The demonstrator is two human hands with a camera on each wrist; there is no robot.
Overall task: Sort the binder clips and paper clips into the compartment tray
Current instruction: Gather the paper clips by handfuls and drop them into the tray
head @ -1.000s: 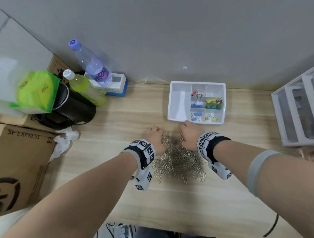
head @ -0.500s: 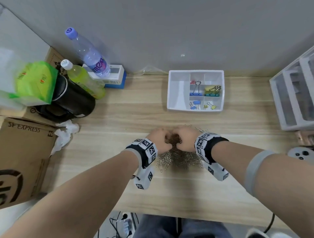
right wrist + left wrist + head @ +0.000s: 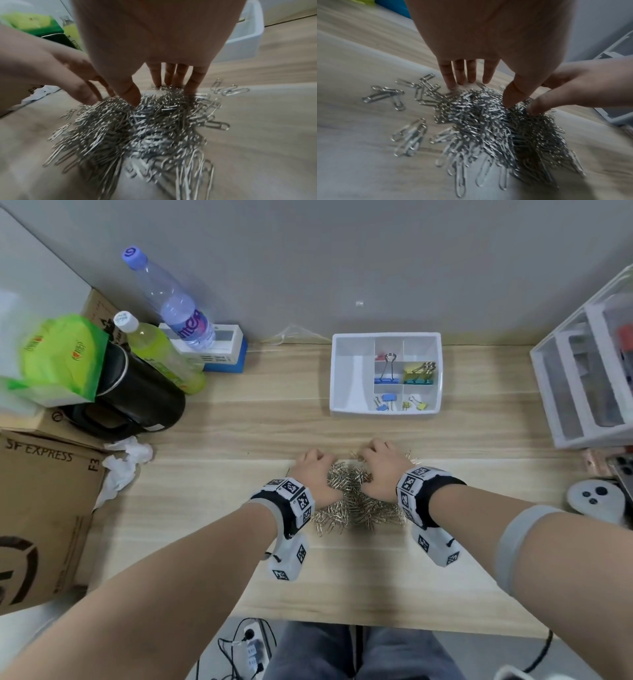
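A heap of silver paper clips [image 3: 352, 501] lies on the wooden table between my wrists. My left hand [image 3: 317, 474] rests on its left far side, fingers straight and tips down at the heap's edge [image 3: 462, 81], thumb on the clips. My right hand [image 3: 383, 470] mirrors it on the right, fingertips [image 3: 175, 83] dug into the clips. Neither hand holds anything. The white compartment tray [image 3: 349, 371] stands beyond, with blue [image 3: 387, 378] and yellow-green binder clips [image 3: 419, 374] and small ones [image 3: 387, 400] in its right cells; its big left cell is bare.
Two bottles [image 3: 171, 302], a black kettle [image 3: 137, 398], a green packet [image 3: 61, 354], crumpled tissue [image 3: 123, 463] and a cardboard box [image 3: 41, 508] crowd the left. A white drawer unit [image 3: 582, 378] and a grey controller [image 3: 596, 498] sit at the right. Stray clips [image 3: 383, 94] lie left of the heap.
Both hands drew the clips away from the tray toward me into a tighter heap, met at its middle, and have now parted a little.
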